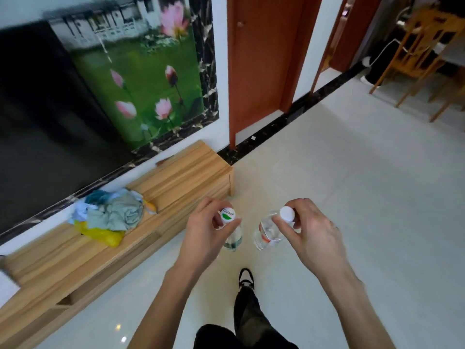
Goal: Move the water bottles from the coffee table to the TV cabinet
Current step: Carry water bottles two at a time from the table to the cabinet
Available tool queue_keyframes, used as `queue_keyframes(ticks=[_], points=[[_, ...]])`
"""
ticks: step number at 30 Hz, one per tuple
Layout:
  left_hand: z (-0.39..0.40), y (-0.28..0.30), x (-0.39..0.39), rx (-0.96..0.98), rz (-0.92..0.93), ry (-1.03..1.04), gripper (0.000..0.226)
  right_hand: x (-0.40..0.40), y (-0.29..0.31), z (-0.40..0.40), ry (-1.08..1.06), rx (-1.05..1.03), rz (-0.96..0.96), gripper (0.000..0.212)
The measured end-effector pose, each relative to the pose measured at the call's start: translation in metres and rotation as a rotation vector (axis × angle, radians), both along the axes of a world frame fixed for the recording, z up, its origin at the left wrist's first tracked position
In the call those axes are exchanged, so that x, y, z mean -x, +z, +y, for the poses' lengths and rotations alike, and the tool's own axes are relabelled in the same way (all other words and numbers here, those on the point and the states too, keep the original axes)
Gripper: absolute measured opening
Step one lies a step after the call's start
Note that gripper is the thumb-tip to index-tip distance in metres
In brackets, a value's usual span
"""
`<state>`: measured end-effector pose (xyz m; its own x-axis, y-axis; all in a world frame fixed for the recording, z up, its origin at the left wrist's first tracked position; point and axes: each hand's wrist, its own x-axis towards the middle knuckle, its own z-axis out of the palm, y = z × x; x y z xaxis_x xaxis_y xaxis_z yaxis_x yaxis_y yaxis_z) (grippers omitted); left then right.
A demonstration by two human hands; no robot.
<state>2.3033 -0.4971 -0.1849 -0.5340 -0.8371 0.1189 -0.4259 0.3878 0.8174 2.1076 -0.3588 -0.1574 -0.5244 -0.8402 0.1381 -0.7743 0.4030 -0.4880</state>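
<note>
I carry two clear plastic water bottles by their necks, hanging above the floor. My left hand grips the bottle with a white cap bearing a green logo. My right hand grips the bottle with a plain white cap and a red and white label. The low wooden TV cabinet runs along the wall to my left, its right end just beyond my left hand. The coffee table is out of view.
A heap of crumpled cloth and a yellow bag lies on the cabinet top. A large dark TV hangs above it. A brown door and wooden chairs stand further off. My leg and shoe are on the white tiled floor.
</note>
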Motion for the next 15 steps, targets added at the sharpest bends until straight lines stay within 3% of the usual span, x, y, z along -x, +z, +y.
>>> queue_keyframes(ticks=[15], points=[[-0.195, -0.006, 0.05, -0.019, -0.071, 0.361, 0.02, 0.093, -0.001, -0.292, 0.475, -0.07, -0.022, 0.027]])
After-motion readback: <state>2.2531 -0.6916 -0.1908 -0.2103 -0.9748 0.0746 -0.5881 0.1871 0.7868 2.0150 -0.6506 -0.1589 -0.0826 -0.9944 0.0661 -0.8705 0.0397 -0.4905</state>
